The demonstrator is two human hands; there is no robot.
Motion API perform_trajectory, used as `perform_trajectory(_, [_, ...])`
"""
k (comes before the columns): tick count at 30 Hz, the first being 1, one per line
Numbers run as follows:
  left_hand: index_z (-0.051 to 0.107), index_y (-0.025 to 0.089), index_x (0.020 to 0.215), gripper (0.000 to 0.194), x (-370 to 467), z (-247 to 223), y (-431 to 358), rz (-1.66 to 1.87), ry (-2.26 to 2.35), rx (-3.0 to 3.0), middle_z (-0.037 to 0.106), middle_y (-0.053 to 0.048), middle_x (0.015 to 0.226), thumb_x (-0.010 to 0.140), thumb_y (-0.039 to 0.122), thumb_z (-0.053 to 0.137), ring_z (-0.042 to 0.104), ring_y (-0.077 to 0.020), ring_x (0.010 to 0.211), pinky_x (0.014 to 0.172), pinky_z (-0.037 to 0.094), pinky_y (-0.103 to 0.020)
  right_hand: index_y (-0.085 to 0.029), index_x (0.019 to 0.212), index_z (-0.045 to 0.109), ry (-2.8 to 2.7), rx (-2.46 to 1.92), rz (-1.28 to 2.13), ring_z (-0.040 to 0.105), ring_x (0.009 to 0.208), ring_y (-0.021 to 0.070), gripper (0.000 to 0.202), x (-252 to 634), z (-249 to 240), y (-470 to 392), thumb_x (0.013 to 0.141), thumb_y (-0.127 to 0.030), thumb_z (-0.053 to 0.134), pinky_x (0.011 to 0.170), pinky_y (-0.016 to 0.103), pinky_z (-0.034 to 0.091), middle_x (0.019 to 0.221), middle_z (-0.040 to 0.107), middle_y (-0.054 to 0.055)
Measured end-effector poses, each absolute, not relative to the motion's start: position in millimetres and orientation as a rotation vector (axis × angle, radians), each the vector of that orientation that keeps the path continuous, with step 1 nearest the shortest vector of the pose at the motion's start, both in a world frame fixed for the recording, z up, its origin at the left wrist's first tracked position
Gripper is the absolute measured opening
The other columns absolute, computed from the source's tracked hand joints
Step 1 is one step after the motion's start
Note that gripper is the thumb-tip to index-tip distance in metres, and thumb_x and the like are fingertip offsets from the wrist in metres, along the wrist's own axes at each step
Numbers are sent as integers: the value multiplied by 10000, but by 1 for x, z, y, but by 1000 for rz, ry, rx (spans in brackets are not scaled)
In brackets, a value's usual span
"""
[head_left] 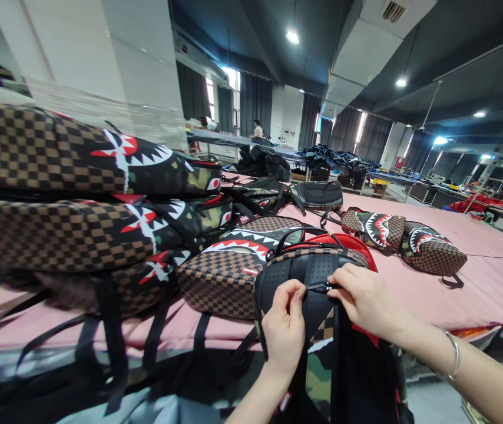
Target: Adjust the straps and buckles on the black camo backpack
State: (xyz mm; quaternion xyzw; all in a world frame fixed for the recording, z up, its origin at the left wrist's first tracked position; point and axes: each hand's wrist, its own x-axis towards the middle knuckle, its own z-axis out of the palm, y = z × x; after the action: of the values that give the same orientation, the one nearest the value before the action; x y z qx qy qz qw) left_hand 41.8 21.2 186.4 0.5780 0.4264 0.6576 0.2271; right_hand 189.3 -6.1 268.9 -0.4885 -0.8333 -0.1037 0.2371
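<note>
A backpack [273, 272] with a black perforated back panel, a red lining edge and camouflage and brown check trim stands upright against the front of the table. Across its back panel runs a thin black strap [317, 288], stretched between my two hands. My left hand [283, 330] pinches one end between thumb and fingertips. At the other end, my right hand [361, 297] has its fingers closed on the strap, where small light dots show. Just behind lies another check backpack [229, 288] with a shark-mouth print, touching or nearly touching the one I hold.
Several check and camouflage backpacks [35, 229] are stacked at the left, straps hanging over the edge of the pink-covered table [428, 294]. Two smaller shark-print bags [432, 247] lie at the right. Dark bags [317, 194] lie farther back. A person [257, 129] is in the distance.
</note>
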Motion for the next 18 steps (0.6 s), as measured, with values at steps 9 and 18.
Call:
perform_trajectory(9, [446,195,988,338,47,199,15,1736,958,1051,534,38,625,840,496,406,499,-96,487,461,419,-199,-191,862,514,-2214,-1247,-185,557,787,162,75,193,274,2,817,-136,537,698,264,433,850,598,31])
perform_trajectory(18, [603,148,935,371,45,206,10,1446,818,981,663,-23,798,647,368,684,612,-154,739,672,500,-231,-173,887,529,-2510,-1099,-179,543,818,157,91,203,305,20,811,-136,564,712,254,429,871,581,39])
